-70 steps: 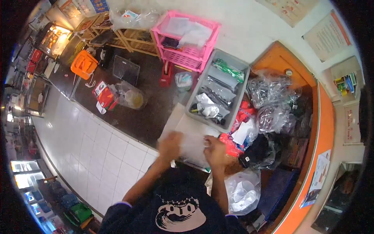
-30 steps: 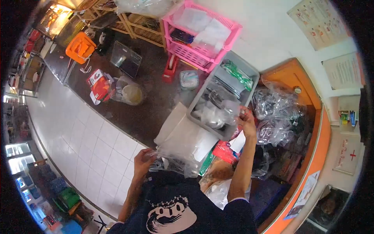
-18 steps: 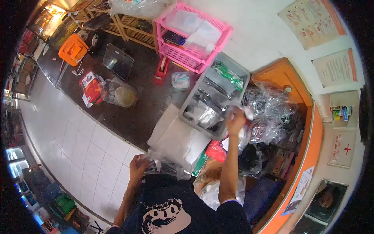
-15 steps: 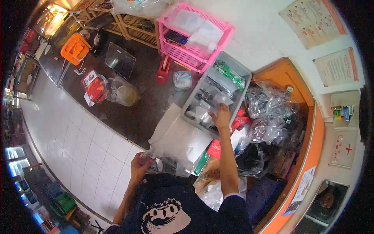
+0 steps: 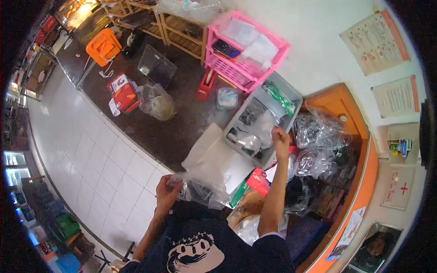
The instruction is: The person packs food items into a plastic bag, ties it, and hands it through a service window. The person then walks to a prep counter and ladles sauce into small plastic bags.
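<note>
1. Nearest: a dark printed shirt [image 5: 205,248] on the wearer; a whitish plastic bag [image 5: 248,230] lies beside the right forearm.
2. Left hand [image 5: 167,192]: closed, gripping the edge of a clear plastic bag [image 5: 207,185]. The bag lies just in front of the shirt, overlapping the near part of the pale sheets [image 5: 234,168] on the counter.
3. A red package [image 5: 258,182] lies just right of the sheets.
4. Right hand [image 5: 280,140]: over the right side of a grey bin [image 5: 237,148], fingers curled at the edge of translucent plastic [image 5: 265,126]. Whether it grips this cannot be told.
5. The bin stands beyond the sheets, with plastic packets in its near part and a green-wrapped bundle [image 5: 280,98] at its far end.
6. Plastic-wrapped bundles [image 5: 318,127] are piled right of the bin.
7. Beyond, left of the bin: a small clear container [image 5: 227,98], then a red tape dispenser [image 5: 207,85].
8. Further off: a pink rack [image 5: 230,73] against the wall.
</note>
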A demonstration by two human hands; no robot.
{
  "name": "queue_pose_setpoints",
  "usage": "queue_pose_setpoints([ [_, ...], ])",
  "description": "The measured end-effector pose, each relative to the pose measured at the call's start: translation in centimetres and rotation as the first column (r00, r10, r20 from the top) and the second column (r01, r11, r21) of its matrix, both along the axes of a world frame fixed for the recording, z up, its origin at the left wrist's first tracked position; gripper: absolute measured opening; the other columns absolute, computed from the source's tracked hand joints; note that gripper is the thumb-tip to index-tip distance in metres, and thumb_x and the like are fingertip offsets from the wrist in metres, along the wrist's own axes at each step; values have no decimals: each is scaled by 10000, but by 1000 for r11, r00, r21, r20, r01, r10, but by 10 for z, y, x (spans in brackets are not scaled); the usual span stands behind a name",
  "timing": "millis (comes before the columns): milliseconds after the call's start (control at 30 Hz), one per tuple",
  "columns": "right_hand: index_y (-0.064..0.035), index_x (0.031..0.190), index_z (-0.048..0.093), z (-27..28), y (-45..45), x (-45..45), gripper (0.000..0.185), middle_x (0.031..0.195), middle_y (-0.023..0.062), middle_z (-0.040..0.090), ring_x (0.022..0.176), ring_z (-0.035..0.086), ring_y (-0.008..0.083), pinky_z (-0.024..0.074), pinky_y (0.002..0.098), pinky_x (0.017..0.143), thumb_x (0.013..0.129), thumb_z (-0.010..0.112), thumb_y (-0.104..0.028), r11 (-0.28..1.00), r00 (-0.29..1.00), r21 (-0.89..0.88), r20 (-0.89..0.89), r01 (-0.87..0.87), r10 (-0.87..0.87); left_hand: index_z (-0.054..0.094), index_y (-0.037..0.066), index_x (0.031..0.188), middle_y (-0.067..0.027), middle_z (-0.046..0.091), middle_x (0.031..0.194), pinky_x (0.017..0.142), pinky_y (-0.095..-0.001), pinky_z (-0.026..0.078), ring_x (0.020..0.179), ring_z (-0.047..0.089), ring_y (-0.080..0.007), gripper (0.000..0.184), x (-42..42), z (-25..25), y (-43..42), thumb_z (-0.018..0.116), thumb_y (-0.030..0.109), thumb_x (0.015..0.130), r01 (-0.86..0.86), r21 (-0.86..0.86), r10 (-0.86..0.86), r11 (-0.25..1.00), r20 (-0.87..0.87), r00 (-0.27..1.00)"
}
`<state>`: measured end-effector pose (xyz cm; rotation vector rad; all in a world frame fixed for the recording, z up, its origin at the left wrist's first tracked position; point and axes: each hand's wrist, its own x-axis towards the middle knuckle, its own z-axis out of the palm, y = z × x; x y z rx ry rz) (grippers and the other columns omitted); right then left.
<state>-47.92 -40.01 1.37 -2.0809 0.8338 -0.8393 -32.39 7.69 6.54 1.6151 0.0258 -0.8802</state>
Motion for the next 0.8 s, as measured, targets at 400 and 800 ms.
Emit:
queue_pose_setpoints([
  [400, -50, 904, 663, 92, 26, -71, 75, 821, -39, 606, 704, 514, 61, 422, 243, 614, 939, 655, -115, 906, 993, 413, 19, 96, -114, 610, 2, 1127, -184, 699, 1015, 865, -383, 524, 971, 690, -296, 267, -8, 0, -7, 609, 16, 860, 94, 151, -135, 984, 295, 946],
  [800, -8, 1140, 662, 8, 258, -33, 290, 1159, 107, 656, 1012, 605, 202, 485, 363, 910, 862, 659, -90, 133, 815, 886, 338, -445, 470, 597, 64, 1143, -141, 673, 929, 753, -398, 519, 823, 659, -300, 398, 17, 46, -119, 786, 192, 818, 355, 184, -393, 916, 585, 709],
])
